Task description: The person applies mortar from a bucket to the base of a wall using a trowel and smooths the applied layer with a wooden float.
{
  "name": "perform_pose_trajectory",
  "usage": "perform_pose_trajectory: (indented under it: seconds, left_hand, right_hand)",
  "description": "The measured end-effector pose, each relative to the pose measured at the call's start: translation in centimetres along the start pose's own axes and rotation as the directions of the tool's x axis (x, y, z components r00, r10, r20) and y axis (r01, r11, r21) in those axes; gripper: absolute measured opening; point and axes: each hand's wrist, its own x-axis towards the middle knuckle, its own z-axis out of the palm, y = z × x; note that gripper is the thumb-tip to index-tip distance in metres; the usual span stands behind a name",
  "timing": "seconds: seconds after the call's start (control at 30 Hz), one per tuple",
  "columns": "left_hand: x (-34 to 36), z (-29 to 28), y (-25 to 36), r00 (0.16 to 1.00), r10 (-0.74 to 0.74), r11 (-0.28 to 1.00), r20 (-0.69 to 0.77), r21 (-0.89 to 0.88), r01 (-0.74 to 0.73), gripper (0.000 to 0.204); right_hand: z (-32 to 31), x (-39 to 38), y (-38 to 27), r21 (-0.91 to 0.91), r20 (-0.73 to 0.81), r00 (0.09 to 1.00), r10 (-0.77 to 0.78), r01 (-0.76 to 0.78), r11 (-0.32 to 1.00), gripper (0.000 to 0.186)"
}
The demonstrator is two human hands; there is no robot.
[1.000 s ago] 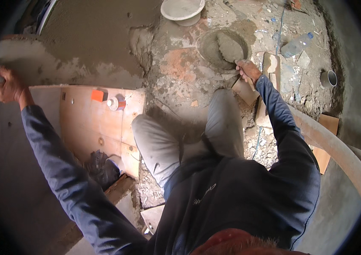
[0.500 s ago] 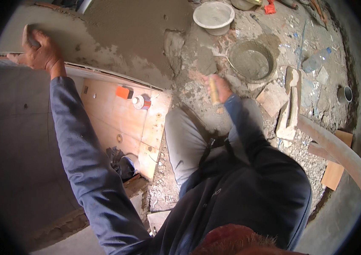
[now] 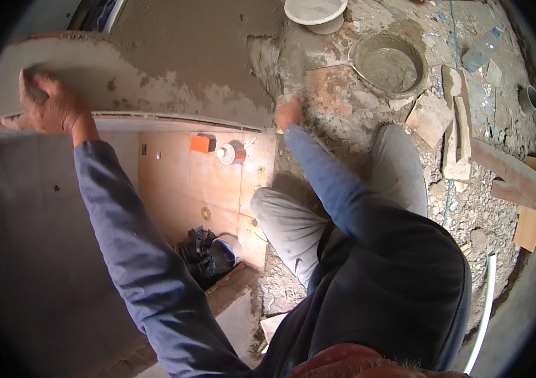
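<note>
My left hand [image 3: 60, 108] is curled at the front edge of a grey mortar-smeared ledge [image 3: 101, 75], fingers bent round a small pale-edged piece that I cannot make out. One finger lies along the ledge's edge. My right hand [image 3: 289, 112] is closed at the ledge's right end, beside rough wet mortar [image 3: 265, 66]. It holds a trowel, whose wooden handle showed a moment ago; the handle is now hidden in the hand and the blade blends with the grey mortar. Right of it stands a round bucket [image 3: 389, 66] of wet mortar.
Below the ledge is a tiled recess with an orange box [image 3: 202, 143], a bottle [image 3: 231, 153] and a dark bag [image 3: 202, 249]. A white basin [image 3: 318, 16], broken tile [image 3: 430, 118], plastic bottle [image 3: 482, 49] and pipe pieces [image 3: 529, 99] lie on the rubble floor.
My right hand has moved left with the trowel, from near the bucket to the ledge's end. My left hand stays at the edge. The view has shifted slightly.
</note>
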Motion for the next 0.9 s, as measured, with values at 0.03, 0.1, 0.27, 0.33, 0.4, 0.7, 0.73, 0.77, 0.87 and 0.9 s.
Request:
perform_pose_trajectory:
  seconds: [0.03,0.1,0.27,0.33,0.4,0.7,0.73,0.77,0.87,0.9]
  left_hand:
    - [-0.1,0.0,0.0,1.000,0.019,0.998,-0.018,0.060,-0.018,0.026]
    - [-0.1,0.0,0.2,1.000,-0.002,0.998,0.004,0.056,0.001,0.026]
    - [0.0,-0.3,0.9,0.999,-0.038,0.997,0.030,0.065,0.036,0.026]
    - [0.1,-0.2,1.0,1.000,-0.011,0.998,0.005,0.065,0.011,0.026]
    - [-0.1,-0.1,0.7,0.999,-0.032,0.999,0.013,0.040,0.031,0.027]
    - [0.6,1.7,-4.0,0.993,-0.086,0.973,0.086,-0.207,0.103,0.024]
    - [0.7,1.7,-4.3,0.999,0.002,0.995,0.033,-0.098,0.001,0.024]
    - [0.9,1.5,-4.5,0.988,0.148,0.987,-0.036,0.071,-0.145,0.024]
    - [0.9,1.1,-4.6,0.992,0.121,0.992,-0.033,-0.030,-0.122,0.020]
    - [1.1,1.0,-4.6,0.994,0.105,0.993,-0.011,-0.048,-0.106,0.020]
  right_hand:
    - [0.4,-0.7,-0.5,0.062,0.129,0.992,-0.014,0.006,0.998,0.050]
    - [-0.8,-1.9,-2.2,0.177,0.391,0.920,-0.028,-0.046,0.983,0.047]
    - [-11.1,-0.2,-5.0,0.439,0.472,0.876,-0.099,-0.136,0.888,0.048]
    - [-15.8,2.9,-4.6,0.420,0.515,0.836,-0.190,-0.053,0.906,0.067]
    - [-20.0,5.3,-3.2,0.375,0.522,0.828,-0.207,-0.005,0.927,0.076]
    - [-28.1,9.0,2.2,0.059,0.642,0.763,0.076,-0.148,0.987,0.047]
    - [-26.9,8.8,3.5,0.125,0.653,0.757,0.036,-0.155,0.980,0.043]
    - [-24.9,8.3,5.2,0.157,0.664,0.747,0.038,-0.189,0.969,0.039]
    - [-18.4,10.2,10.5,0.022,0.737,0.666,0.115,-0.193,0.981,0.044]
    - [-15.4,11.1,12.3,-0.041,0.756,0.650,0.082,-0.078,0.996,0.053]
